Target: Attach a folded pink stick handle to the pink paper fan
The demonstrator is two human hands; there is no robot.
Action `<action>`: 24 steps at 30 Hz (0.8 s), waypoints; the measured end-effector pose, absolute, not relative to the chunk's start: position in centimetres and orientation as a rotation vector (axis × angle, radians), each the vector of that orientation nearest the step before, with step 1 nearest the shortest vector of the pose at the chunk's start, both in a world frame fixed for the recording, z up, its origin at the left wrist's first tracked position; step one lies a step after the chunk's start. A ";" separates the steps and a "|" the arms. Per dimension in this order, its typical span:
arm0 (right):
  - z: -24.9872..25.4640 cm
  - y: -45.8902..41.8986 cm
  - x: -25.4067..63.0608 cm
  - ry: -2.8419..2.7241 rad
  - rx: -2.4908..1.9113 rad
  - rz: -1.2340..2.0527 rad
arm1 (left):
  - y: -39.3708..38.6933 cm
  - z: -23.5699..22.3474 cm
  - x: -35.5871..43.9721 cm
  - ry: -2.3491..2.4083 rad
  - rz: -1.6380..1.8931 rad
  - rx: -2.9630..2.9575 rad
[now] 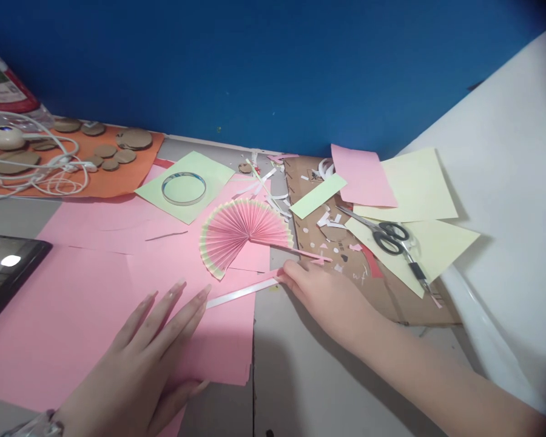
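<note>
My left hand (155,346) lies flat on the pink paper sheets (95,291), fingers stretched out, its fingertips at the left end of a narrow white-and-pink strip (241,292). The strip's right end is pinched between the thumb and fingers of my right hand (316,285), just past the right edge of the sheets. Beyond both hands rests a pleated paper fan (243,233), pink with a green and yellowish rim, spread in a half round. A thin pink stick (295,249) runs from its centre toward my right hand.
Scissors (386,237) and a pen (416,267) lie on pale yellow paper (437,249) over cardboard (309,237), among paper scraps. A tape ring (184,202) sits on green paper (200,167). At left are a phone (9,273), white cable (68,158), cardboard discs (134,138) and a bottle (9,85).
</note>
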State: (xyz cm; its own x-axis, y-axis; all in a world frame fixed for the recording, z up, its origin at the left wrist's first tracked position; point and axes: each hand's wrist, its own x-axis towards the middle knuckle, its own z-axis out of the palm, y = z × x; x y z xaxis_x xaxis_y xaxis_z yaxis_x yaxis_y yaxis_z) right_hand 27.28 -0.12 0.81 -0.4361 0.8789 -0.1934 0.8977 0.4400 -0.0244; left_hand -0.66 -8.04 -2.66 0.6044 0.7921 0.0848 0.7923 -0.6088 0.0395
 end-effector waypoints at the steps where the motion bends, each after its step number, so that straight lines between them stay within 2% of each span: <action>1: 0.7 -0.2 27.4 2.549 1.566 -0.159 | -8.1 -2.7 -0.7 -1.395 -0.143 -2.811; 15: 0.3 -0.7 27.1 2.527 1.603 0.038 | -8.1 -2.7 -0.7 -1.407 -0.170 -2.799; 24: 2.3 1.0 28.4 2.333 1.967 -0.583 | -8.0 -2.7 -0.5 -1.408 -0.164 -2.809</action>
